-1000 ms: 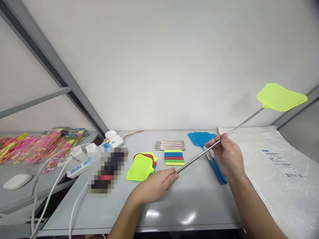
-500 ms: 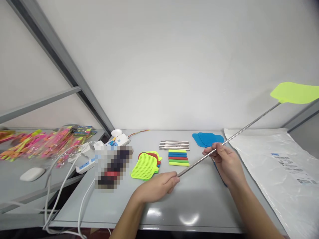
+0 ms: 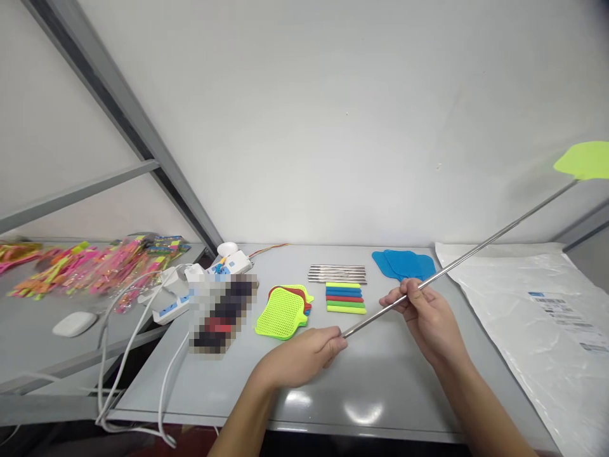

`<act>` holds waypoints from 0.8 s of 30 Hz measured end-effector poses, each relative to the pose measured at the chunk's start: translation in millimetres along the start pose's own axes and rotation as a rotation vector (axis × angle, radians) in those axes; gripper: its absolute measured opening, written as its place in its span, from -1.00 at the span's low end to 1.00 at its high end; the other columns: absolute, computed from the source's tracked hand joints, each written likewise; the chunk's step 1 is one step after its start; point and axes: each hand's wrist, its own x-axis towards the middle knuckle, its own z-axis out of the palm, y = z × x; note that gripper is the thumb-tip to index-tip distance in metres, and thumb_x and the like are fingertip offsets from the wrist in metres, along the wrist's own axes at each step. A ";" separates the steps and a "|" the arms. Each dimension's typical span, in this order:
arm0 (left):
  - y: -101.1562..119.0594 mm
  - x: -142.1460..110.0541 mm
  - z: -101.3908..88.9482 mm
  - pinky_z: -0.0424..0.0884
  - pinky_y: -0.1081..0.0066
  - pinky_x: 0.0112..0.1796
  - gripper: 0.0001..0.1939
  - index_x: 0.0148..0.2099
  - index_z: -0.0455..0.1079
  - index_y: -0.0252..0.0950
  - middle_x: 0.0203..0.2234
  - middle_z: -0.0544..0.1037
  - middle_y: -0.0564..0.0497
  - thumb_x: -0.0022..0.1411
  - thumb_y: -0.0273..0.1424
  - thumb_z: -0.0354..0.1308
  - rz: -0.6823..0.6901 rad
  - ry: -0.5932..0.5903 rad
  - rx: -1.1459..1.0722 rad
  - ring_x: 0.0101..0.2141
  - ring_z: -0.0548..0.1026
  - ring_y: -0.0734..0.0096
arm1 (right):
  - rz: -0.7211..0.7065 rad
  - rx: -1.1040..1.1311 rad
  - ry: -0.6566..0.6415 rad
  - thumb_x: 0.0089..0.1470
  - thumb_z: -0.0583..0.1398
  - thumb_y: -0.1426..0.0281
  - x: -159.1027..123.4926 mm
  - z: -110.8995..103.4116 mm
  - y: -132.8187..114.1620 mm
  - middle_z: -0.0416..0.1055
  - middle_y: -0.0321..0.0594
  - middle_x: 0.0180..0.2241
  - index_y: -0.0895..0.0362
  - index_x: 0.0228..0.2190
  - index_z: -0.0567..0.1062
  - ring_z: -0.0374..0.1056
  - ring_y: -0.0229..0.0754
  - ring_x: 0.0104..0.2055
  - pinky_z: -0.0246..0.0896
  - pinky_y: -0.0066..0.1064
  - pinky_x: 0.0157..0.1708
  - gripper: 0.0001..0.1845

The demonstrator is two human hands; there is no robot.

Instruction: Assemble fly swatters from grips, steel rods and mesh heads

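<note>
A telescopic fly swatter with a thin metal rod (image 3: 495, 240) and a yellow-green head (image 3: 585, 160) slants up to the right, its head cut off by the frame's right edge. Its lower end sits in the closed fist of my left hand (image 3: 304, 355), which hides the grip. Farther up, thumb and fingers of my right hand (image 3: 431, 320) pinch the rod. Several swatter heads (image 3: 280, 312) in green and red lie stacked left of centre. Blue swatter heads (image 3: 404, 263) rest just beyond my right hand. Metal rods (image 3: 337, 274) and coloured grip tubes (image 3: 345, 298) lie in rows between them.
White power strips (image 3: 172, 309) and looping cables (image 3: 166, 381) occupy the left side, near a pixelated patch. A white plastic mailer (image 3: 514, 304) covers the right end of the table. Colourful bagged items (image 3: 118, 266) lie on the neighbouring left surface.
The swatter's head has moved right and slightly up, and more metal rod now shows between it and my right hand. Both hands keep their hold. The view has shifted a little.
</note>
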 end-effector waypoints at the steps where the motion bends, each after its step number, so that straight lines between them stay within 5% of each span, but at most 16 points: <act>1: 0.9 -1.9 -2.0 0.16 0.45 -0.38 -0.62 -0.41 0.16 -0.23 -0.51 0.32 0.12 0.37 -0.13 -0.21 -0.002 0.001 -0.001 -0.43 0.31 0.43 | -0.005 0.010 -0.002 0.14 0.19 0.14 -0.3 1.3 -1.5 0.50 -0.23 -0.41 0.10 -0.41 0.41 0.47 -0.13 -0.25 0.35 -0.25 -0.16 -0.72; 8: 8.4 -10.8 -11.8 0.15 0.46 -0.37 -0.71 -0.32 0.27 -0.22 -0.45 0.35 0.12 0.31 -0.13 -0.04 -0.001 0.036 0.038 -0.38 0.30 0.42 | 0.055 0.017 -0.209 0.19 0.17 0.21 -17.1 19.4 9.7 0.54 -0.22 -0.30 0.05 -0.23 0.37 0.47 -0.12 -0.18 0.31 -0.17 -0.06 -0.82; 15: -15.3 -44.0 -22.1 0.19 0.46 -0.32 -0.67 -0.27 0.32 -0.26 -0.43 0.32 0.09 0.32 -0.11 -0.06 -0.078 0.133 -0.094 -0.36 0.29 0.41 | 0.024 0.037 -0.053 0.15 0.20 0.20 -6.3 -0.3 -0.8 0.53 -0.24 -0.39 0.06 -0.31 0.38 0.48 -0.11 -0.21 0.34 -0.21 -0.11 -0.80; 19: -23.6 -55.3 -23.1 0.19 0.49 -0.39 -0.63 -0.23 0.35 -0.28 -0.46 0.29 0.10 0.31 -0.08 -0.05 -0.097 0.210 -0.200 -0.44 0.23 0.46 | 0.036 0.242 -0.053 0.16 0.17 0.14 -1.4 2.0 -10.8 0.46 -0.28 -0.47 0.09 -0.41 0.40 0.45 -0.17 -0.27 0.33 -0.20 -0.08 -0.73; 22: -29.1 -52.5 -18.6 0.15 0.51 -0.46 -0.61 -0.22 0.38 -0.29 -0.52 0.24 0.13 0.28 -0.06 -0.01 -0.078 0.259 -0.288 -0.49 0.19 0.49 | 0.060 0.522 0.009 0.18 0.13 0.16 2.8 9.1 -19.6 0.17 -0.44 -0.68 0.09 -0.58 0.28 0.22 -0.36 -0.60 0.37 -0.37 -0.32 -0.62; 24: -34.2 -46.4 -13.8 0.11 0.52 -0.51 -0.58 -0.26 0.38 -0.32 -0.59 0.17 0.15 0.29 -0.05 -0.03 -0.052 0.315 -0.387 -0.55 0.14 0.52 | 0.066 0.627 0.069 0.20 0.12 0.24 4.8 15.0 -24.3 -0.04 -0.50 -0.74 0.10 -0.66 0.14 -0.04 -0.41 -0.71 0.22 -0.50 -0.57 -0.55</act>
